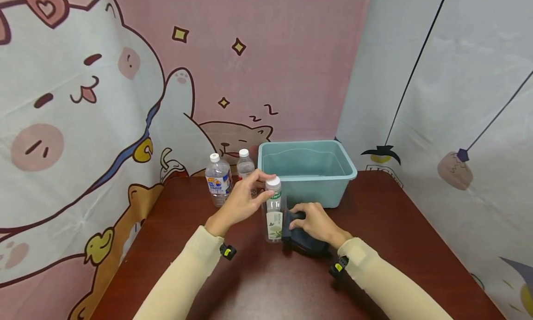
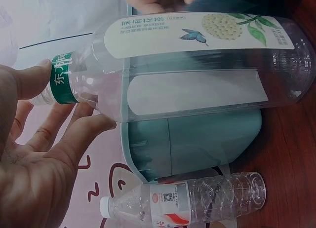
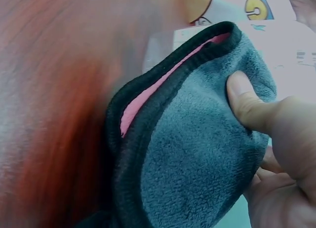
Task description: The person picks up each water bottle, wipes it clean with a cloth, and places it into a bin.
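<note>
A clear plastic bottle with a white cap and green neck band (image 1: 275,225) stands upright at mid-table, its pale label printed with a flower and leaves. My left hand (image 1: 241,196) holds it at the neck and cap, thumb on one side and fingers on the other in the left wrist view. Just right of the bottle, my right hand (image 1: 315,224) pinches a dark grey fluffy cloth (image 3: 197,154) with black edging and a pink underside. The cloth lies folded against the bottle's side, its lower part resting on the table. Some right fingers are hidden behind the cloth.
Behind the hands stands a light blue plastic bin (image 1: 308,190). Two more clear bottles, a larger one (image 1: 218,183) and a smaller one (image 2: 212,201), stand upright left of the bin. Cartoon-printed fabric (image 1: 291,56) hangs round the brown table (image 1: 266,287).
</note>
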A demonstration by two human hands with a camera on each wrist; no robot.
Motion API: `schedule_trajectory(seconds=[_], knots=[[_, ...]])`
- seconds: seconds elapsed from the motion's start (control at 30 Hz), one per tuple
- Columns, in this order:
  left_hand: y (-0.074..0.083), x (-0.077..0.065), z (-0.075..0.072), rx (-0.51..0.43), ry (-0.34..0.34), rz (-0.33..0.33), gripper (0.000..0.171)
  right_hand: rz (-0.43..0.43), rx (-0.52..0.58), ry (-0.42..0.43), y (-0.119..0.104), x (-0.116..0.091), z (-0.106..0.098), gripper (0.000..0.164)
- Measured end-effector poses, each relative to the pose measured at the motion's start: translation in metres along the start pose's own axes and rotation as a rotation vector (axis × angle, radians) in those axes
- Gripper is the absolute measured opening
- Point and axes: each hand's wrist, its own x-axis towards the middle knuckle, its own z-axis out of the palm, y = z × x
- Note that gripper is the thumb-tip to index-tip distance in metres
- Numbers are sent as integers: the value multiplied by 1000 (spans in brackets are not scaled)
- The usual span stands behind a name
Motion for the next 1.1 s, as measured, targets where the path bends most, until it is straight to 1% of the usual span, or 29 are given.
schedule_trajectory(seconds=[0.3, 0.47, 0.57, 0.77, 0.97, 1.1], knots=[[1, 0, 0, -3, 3, 13, 41, -20, 88, 115, -15, 7, -24, 35], [0, -1, 1, 9, 7, 26, 41, -49, 140, 168, -27, 15, -37, 35], [0, -1, 1, 15, 13, 37, 41, -62, 144, 200, -36, 21, -42, 34], [-3, -1, 1, 15, 28, 48, 40, -66, 136, 244, -52, 35, -45, 35], [-6, -2, 3, 5, 35, 65, 39, -66, 215, 287, -56, 34, -42, 37], [-5, -2, 2, -4, 38, 67, 40, -76, 232, 302, -57, 34, -42, 37]])
